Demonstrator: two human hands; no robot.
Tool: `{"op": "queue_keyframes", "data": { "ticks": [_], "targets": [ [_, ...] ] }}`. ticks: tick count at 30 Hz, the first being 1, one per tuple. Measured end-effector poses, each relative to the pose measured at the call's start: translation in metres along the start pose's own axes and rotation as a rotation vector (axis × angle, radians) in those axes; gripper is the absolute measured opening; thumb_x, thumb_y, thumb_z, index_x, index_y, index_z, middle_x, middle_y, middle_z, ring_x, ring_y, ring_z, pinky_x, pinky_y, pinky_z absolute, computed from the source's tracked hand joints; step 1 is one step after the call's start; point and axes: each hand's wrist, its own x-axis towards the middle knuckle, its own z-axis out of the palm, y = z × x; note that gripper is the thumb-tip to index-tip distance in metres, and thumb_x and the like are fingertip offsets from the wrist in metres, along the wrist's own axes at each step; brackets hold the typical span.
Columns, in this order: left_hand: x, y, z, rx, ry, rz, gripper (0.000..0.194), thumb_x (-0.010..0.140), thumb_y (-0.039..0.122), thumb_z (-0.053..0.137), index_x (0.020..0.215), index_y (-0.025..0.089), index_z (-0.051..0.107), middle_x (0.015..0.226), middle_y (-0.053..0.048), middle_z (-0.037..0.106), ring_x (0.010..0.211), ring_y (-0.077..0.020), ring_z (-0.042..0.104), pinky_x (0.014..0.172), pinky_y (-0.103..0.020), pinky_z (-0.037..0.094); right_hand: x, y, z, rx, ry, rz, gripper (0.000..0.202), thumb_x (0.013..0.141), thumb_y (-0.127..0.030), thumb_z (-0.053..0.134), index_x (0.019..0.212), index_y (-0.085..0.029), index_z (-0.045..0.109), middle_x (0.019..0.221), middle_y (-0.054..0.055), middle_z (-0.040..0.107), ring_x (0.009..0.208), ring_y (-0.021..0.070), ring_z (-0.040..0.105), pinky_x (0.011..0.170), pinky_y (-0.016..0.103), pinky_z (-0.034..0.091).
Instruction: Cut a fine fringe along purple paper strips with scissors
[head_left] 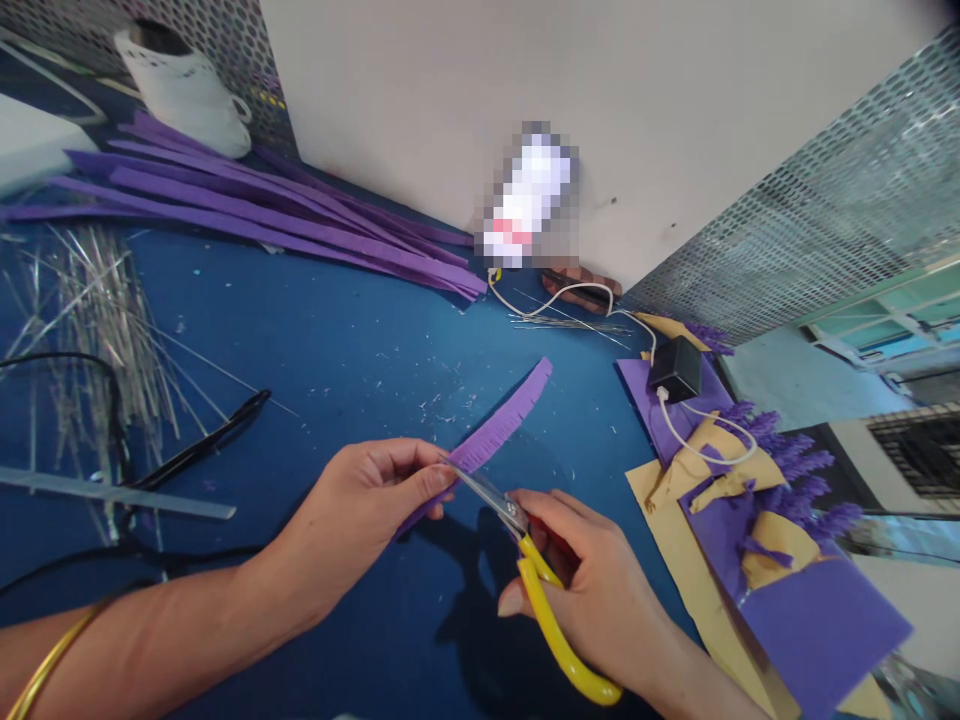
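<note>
My left hand (pixel 371 505) pinches the near end of a purple fringed paper strip (pixel 504 425), which slants up and to the right over the blue table (pixel 322 340). In my right hand (pixel 592 590) are yellow-handled scissors (pixel 536 580); their blades meet the strip's edge right beside my left fingertips. A gold bangle (pixel 52 655) circles my left wrist.
Long purple paper strips (pixel 247 205) fan across the back left, near a white cup (pixel 184 85). Thin silver wires (pixel 90 310) and a metal ruler (pixel 112 493) lie at left. Purple and tan paper sheets (pixel 772 560), finished purple flowers (pixel 795 460) and a black charger (pixel 675 368) sit right.
</note>
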Motion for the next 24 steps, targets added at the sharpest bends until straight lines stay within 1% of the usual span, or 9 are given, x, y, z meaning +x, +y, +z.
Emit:
{"op": "queue_keyframes", "data": {
  "ticks": [6, 11, 14, 18, 20, 24],
  "targets": [
    [-0.0008, -0.0009, 0.0003, 0.004, 0.002, 0.018, 0.02, 0.066, 0.038, 0.075, 0.067, 0.018, 0.075, 0.059, 0.001, 0.064, 0.058, -0.0112, 0.053, 0.054, -0.022, 0.037, -0.0019, 0.002, 0.0004, 0.018, 0.012, -0.007, 0.046, 0.069, -0.037, 0.084, 0.113, -0.031, 0.071, 0.081, -0.002, 0.06, 0.064, 0.0149, 0.05, 0.057, 0.025, 0.041],
    [-0.0014, 0.0008, 0.0009, -0.015, 0.0, 0.023, 0.018, 0.066, 0.035, 0.075, 0.066, 0.018, 0.075, 0.058, 0.001, 0.064, 0.058, -0.0111, 0.052, 0.055, -0.022, 0.037, -0.0025, 0.0036, 0.0003, 0.006, 0.017, -0.041, 0.044, 0.072, -0.036, 0.082, 0.114, -0.032, 0.071, 0.078, -0.003, 0.058, 0.063, 0.0143, 0.048, 0.056, 0.025, 0.039],
    [-0.0011, 0.0024, 0.0019, -0.04, -0.002, 0.043, 0.015, 0.066, 0.033, 0.075, 0.064, 0.018, 0.075, 0.057, 0.002, 0.063, 0.057, -0.0106, 0.052, 0.055, -0.022, 0.039, -0.0025, 0.002, -0.0005, -0.02, 0.011, -0.023, 0.045, 0.071, -0.037, 0.083, 0.115, -0.032, 0.07, 0.078, -0.003, 0.057, 0.064, 0.0149, 0.049, 0.056, 0.025, 0.04],
    [0.0005, 0.0022, 0.0022, -0.052, 0.013, 0.055, 0.015, 0.068, 0.034, 0.073, 0.065, 0.019, 0.075, 0.057, 0.003, 0.062, 0.056, -0.0099, 0.051, 0.053, -0.021, 0.038, -0.0024, -0.0004, -0.0024, -0.027, -0.007, 0.008, 0.054, 0.066, -0.035, 0.087, 0.117, -0.033, 0.069, 0.082, -0.003, 0.057, 0.067, 0.016, 0.053, 0.058, 0.025, 0.043],
    [0.0012, 0.0013, 0.002, -0.048, 0.012, 0.056, 0.015, 0.068, 0.034, 0.074, 0.066, 0.019, 0.075, 0.057, 0.002, 0.063, 0.055, -0.0099, 0.051, 0.053, -0.021, 0.037, -0.0025, -0.0008, -0.0033, -0.024, -0.013, 0.015, 0.058, 0.063, -0.033, 0.089, 0.117, -0.033, 0.069, 0.082, -0.003, 0.057, 0.067, 0.0158, 0.053, 0.057, 0.025, 0.043],
    [0.0005, 0.0009, 0.0021, -0.042, 0.01, 0.071, 0.015, 0.068, 0.034, 0.074, 0.067, 0.019, 0.076, 0.057, 0.002, 0.063, 0.056, -0.0106, 0.051, 0.054, -0.021, 0.038, -0.0026, -0.0009, -0.0037, -0.036, -0.011, 0.014, 0.051, 0.067, -0.037, 0.086, 0.115, -0.031, 0.071, 0.079, -0.003, 0.059, 0.064, 0.0154, 0.049, 0.055, 0.025, 0.041]
  ]
}}
